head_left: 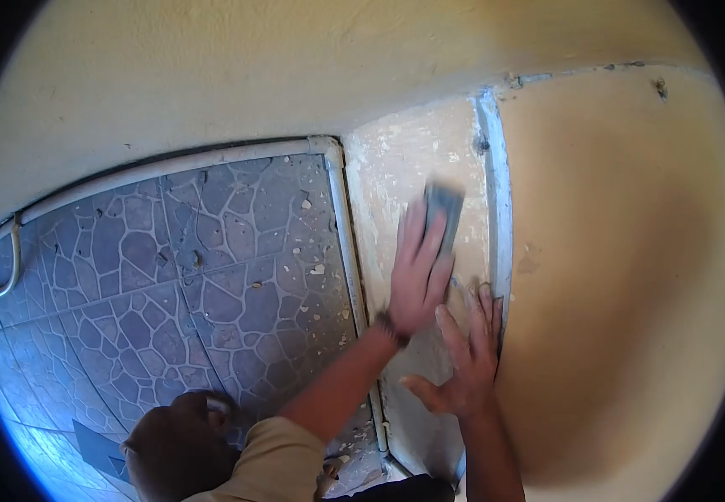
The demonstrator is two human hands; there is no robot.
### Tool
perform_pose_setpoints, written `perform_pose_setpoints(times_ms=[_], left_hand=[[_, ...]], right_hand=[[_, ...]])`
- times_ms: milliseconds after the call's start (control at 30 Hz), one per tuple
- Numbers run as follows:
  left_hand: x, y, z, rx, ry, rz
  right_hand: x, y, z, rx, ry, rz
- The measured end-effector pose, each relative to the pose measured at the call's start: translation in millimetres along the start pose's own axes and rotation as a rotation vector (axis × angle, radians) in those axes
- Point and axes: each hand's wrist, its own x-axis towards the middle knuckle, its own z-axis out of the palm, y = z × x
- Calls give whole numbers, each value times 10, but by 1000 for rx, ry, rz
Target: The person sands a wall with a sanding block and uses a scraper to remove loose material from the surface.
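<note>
My left hand [417, 272], with a dark band at the wrist, holds a dark grey block [444, 213] against a patchy, scraped cream surface [396, 159]. The block and fingertips are slightly blurred. Lower and to the right, my right hand [467, 356] rests with its fingers spread, thumb out to the left and fingertips beside a pale blue-grey strip [499, 209]. Nothing shows in this hand. Flakes and bare patches mark the cream surface around the block.
A pale pipe [341, 217] with an elbow borders stone-patterned floor tiles [245, 293] strewn with chips. A yellow-orange wall [614, 276] is at the right. At the lower left are a brown shoe-like object [178, 448] and a flat grey piece [101, 448]. A hose [16, 259] curves at far left.
</note>
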Motion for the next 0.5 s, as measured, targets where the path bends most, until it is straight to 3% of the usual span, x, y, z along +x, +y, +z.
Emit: perform_pose_setpoints(times_ms=[33, 133, 200, 267, 500], left_hand=[[-260, -36, -15, 13, -30, 1], [-144, -19, 19, 62, 50, 44], [458, -31, 70, 99, 34, 79], [1040, 90, 76, 81, 74, 233], [-212, -62, 13, 60, 67, -25]], right_hand=[[8, -4, 5, 18, -1, 9], [-9, -9, 2, 26, -10, 37], [8, -1, 15, 12, -20, 22], [-26, -6, 30, 8, -22, 25], [-15, 0, 20, -1, -5, 21]])
